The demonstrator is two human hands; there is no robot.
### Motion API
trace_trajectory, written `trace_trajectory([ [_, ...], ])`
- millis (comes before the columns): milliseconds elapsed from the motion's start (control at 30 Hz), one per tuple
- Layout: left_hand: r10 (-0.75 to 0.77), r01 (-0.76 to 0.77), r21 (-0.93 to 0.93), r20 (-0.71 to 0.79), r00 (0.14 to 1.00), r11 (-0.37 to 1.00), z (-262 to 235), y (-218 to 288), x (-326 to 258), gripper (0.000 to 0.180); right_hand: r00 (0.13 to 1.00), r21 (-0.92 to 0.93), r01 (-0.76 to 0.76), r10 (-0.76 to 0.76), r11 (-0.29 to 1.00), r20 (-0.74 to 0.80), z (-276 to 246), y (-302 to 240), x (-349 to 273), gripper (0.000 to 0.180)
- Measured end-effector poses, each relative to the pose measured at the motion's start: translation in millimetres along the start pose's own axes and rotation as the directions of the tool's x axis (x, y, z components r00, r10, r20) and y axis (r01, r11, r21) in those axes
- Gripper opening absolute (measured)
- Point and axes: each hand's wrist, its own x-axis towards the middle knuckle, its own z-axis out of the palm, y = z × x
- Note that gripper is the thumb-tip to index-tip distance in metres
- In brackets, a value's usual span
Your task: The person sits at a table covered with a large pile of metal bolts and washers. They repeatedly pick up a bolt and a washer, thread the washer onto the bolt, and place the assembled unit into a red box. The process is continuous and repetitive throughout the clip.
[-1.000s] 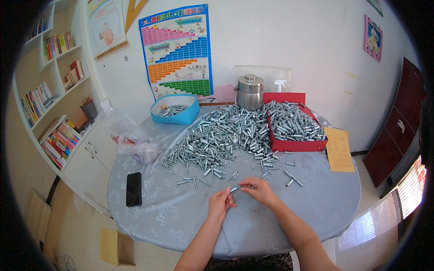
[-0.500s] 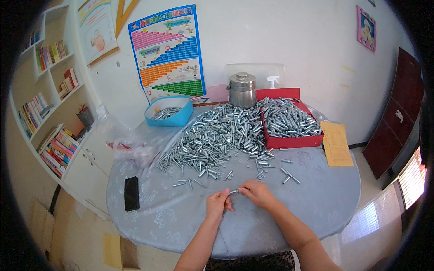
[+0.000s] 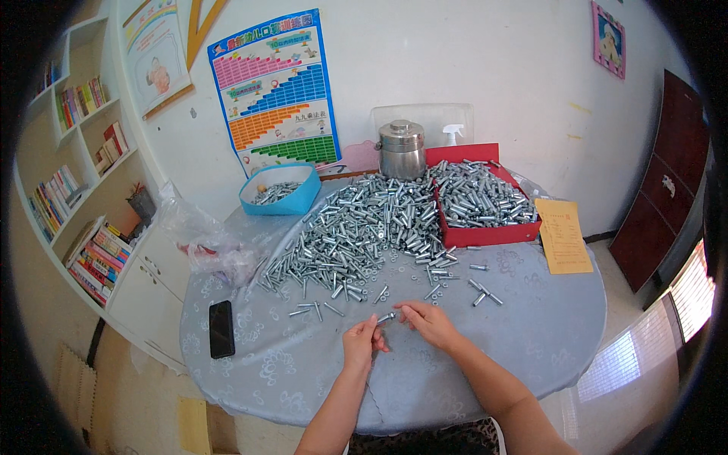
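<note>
Left grip (image 3: 362,343) and right grip (image 3: 426,321) pinch one small bolt (image 3: 386,317) above bench (image 3: 531,318), near bolt pile (image 3: 364,227).

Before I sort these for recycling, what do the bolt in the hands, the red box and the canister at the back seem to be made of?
The bolt looks like zinc-plated steel: bright silvery-grey with glints. The red box seems to be cardboard, with matte, thin, flat walls, though plastic is possible. The canister appears to be stainless steel, its surface smooth and mirror-like.
</note>
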Motion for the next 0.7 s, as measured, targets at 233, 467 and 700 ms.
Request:
trace_trajectory([
  [233, 0.018, -0.019, 0.012, 0.012, 1.000, 1.000, 0.4, 0.1, -0.9, 0.025, 1.000, 0.092, -0.019, 0.019, 0.996, -0.004, -1.0, -16.1, -2.1, 0.033],
  [467, 0.159, -0.174, 0.128, 0.121, 0.980, 0.976, 11.1, 3.4, -6.9, 0.018, 0.976, 0.400, -0.201, 0.150, 0.894, 0.156, 0.1, 6.3, 4.4, 0.024],
  [700, 0.242, -0.248, 0.080, 0.074, 0.967, 0.965, 15.8, 3.9, -9.0, 0.029, 0.986, 0.439, -0.045, 0.110, 0.897, -0.123, -24.7, 8.1, 19.3, 0.022],
])
